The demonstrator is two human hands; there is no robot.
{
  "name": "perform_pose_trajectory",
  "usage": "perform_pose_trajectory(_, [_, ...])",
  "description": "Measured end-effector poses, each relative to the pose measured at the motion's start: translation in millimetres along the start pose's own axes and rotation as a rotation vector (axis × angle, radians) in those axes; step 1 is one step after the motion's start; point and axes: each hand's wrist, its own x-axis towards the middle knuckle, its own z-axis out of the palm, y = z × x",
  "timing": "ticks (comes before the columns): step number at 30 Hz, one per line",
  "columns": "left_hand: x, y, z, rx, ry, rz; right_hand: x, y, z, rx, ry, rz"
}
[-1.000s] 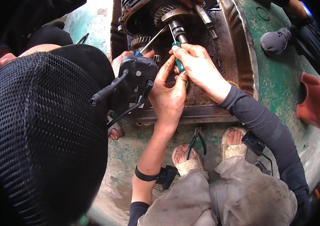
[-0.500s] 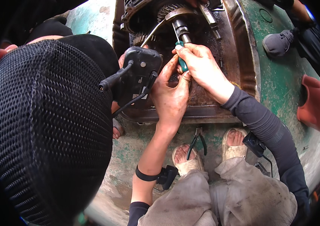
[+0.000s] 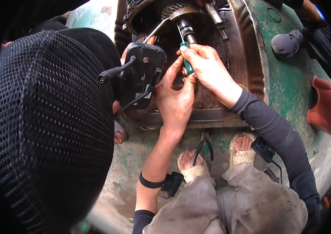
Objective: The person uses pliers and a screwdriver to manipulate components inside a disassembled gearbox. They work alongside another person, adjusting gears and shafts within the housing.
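Observation:
A screwdriver (image 3: 187,65) with a green handle is gripped by my right hand (image 3: 212,70), fingers closed around the handle. My left hand (image 3: 174,97) closes its thumb and fingers about the handle's lower end. The thin blade points away from me, along the left side of a splined metal shaft (image 3: 187,30); its tip reaches close to a smooth metal ring (image 3: 183,12). Behind the ring shows a toothed gear (image 3: 169,11). A second metal rod (image 3: 157,30), held by a co-worker's hand (image 3: 149,40), slants to the ring from the left.
A gear housing (image 3: 132,15) stands in an oily metal tray (image 3: 220,122). The co-worker's black mesh cap (image 3: 56,117) and a black device (image 3: 144,70) with a cable crowd my left. Pliers (image 3: 203,148) lie by my feet; a red plastic stool (image 3: 325,107) stands right.
The co-worker's head and the black device have shifted slightly left, and the co-worker's hand shows more on the rod. My hands and the screwdriver have barely moved.

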Motion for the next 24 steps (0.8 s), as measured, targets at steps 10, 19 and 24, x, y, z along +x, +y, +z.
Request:
perform_pose_trajectory(10, [-1.0, 3.2, 0.0, -0.03, -0.015, -0.018, -0.5, -0.2, -0.9, 0.019, -0.009, 0.028])
perform_pose_trajectory(19, [1.5, 3.1, -0.3, -0.001, -0.005, 0.004, -0.9, -4.5, -0.7, -0.014, -0.016, 0.038])
perform_pose_trajectory(24, [0.9, 5.8, -0.6, -0.04, -0.01, -0.048, -1.9, -5.1, -2.0, -0.028, -0.04, 0.054])
